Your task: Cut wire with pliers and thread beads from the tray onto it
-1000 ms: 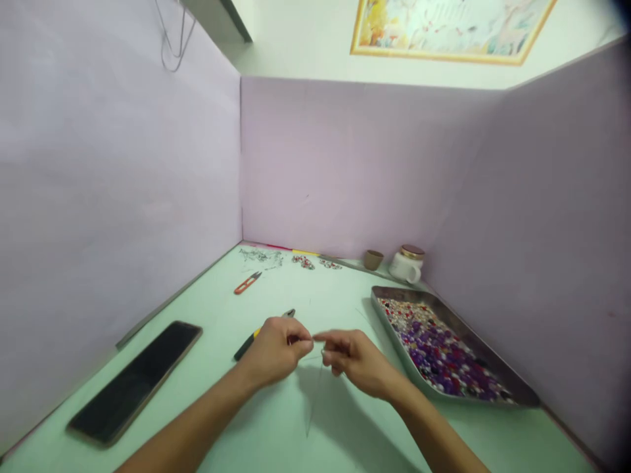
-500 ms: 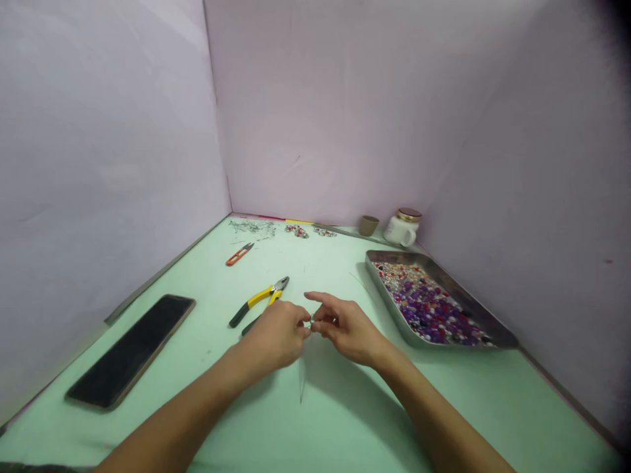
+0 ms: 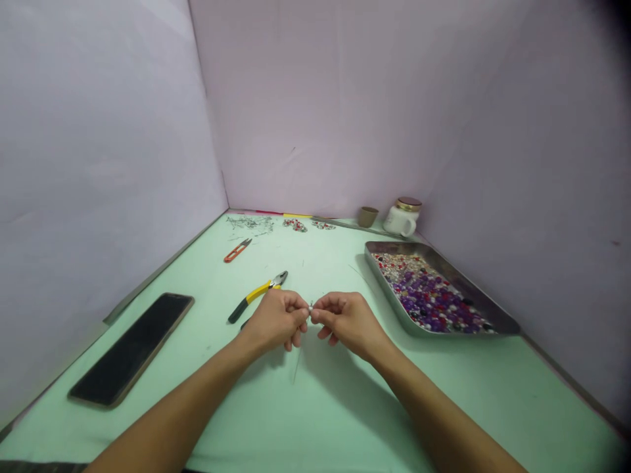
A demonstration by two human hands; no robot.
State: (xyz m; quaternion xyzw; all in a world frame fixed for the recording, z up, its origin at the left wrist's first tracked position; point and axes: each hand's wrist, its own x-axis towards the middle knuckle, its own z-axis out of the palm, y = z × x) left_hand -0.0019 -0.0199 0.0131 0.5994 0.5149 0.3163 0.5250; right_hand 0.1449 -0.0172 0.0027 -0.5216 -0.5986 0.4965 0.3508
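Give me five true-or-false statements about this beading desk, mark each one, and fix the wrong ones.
1. The left hand and right hand meet at a small silvery piece. True.
2. The pliers lie beside the right hand. False: the pliers lie by the left hand, partly hidden.
3. The metal tray holds mixed beads. True.
4. The mug stands uncovered. False: the white mug has its lid on.
5. The smartphone screen is lit. False: the smartphone shows a dark screen.

Head-worn view, looking forward (and down)
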